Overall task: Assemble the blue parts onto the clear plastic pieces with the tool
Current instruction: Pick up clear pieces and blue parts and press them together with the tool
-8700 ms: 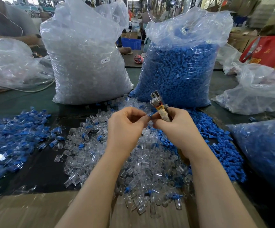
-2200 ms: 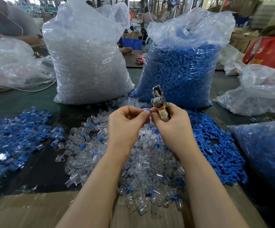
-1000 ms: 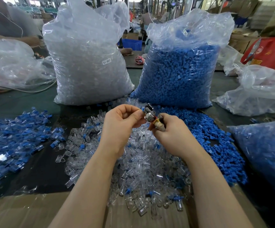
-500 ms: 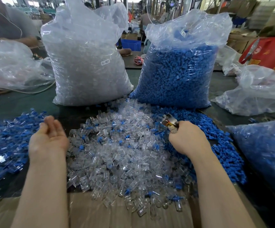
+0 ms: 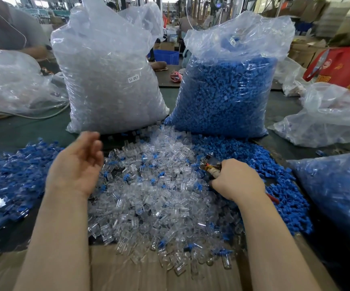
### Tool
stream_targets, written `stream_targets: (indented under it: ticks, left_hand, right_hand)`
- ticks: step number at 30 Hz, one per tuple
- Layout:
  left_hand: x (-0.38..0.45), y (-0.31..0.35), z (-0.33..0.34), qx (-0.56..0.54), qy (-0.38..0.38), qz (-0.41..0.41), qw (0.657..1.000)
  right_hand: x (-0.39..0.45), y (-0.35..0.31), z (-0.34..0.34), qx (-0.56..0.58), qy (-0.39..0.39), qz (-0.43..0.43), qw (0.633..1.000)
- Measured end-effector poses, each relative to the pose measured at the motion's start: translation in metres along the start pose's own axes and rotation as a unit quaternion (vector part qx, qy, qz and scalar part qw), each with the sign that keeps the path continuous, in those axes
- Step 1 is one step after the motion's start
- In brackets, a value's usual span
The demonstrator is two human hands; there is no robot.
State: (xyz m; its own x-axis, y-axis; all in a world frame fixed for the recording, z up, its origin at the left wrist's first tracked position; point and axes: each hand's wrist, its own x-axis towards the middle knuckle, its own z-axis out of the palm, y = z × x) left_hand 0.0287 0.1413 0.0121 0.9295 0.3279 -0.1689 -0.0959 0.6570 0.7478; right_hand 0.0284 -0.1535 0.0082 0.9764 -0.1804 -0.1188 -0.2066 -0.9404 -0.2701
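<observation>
Your right hand (image 5: 236,181) grips the tool (image 5: 209,164) over the clear pieces (image 5: 149,185); your left hand (image 5: 76,164), blurred, seems loosely open, holding nothing.

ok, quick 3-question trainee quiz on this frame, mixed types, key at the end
1. True or false: the left hand grips a clear piece.
2. Multiple choice: the tool is
A. lying on the cardboard
B. gripped in the right hand
C. inside the bag of blue parts
3. Fill in: the labelled bag of clear pieces stands to the ___ of the bag of blue parts, as the camera sees it.

Key:
1. False. It is open above the edge of the pile of clear pieces, holding nothing.
2. B
3. left
</observation>
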Motion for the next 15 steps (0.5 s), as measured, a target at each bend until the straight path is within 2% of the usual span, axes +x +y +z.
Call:
stream_targets:
  ticks: [1,2,5,8,11,13,15]
  left_hand:
    - [-0.004,-0.005,0.01,0.115,-0.012,0.011,0.993]
    - [-0.01,-0.009,0.019,0.243,-0.042,0.011,0.969]
    - [-0.027,-0.027,0.045,0.48,-0.192,0.01,0.856]
    - [-0.037,-0.044,0.057,0.591,-0.278,-0.033,0.757]
    - [-0.041,-0.061,0.066,0.662,-0.326,0.003,0.675]
    - [-0.043,-0.069,0.071,0.686,-0.334,0.027,0.646]
    - [-0.045,-0.077,0.075,0.702,-0.318,0.046,0.635]
  right_hand:
    - [0.0,-0.002,0.001,-0.003,0.004,0.005,1.0]
    - [-0.001,-0.003,0.002,-0.002,0.007,0.011,1.0]
    - [-0.001,-0.005,0.005,0.004,0.013,0.022,1.0]
    - [0.0,-0.004,0.006,0.008,0.013,0.021,1.0]
    - [-0.001,-0.004,0.006,0.006,0.008,0.022,1.0]
    - [-0.001,-0.005,0.005,0.003,0.005,0.023,1.0]
    - [-0.001,-0.006,0.006,-0.001,0.002,0.023,1.0]
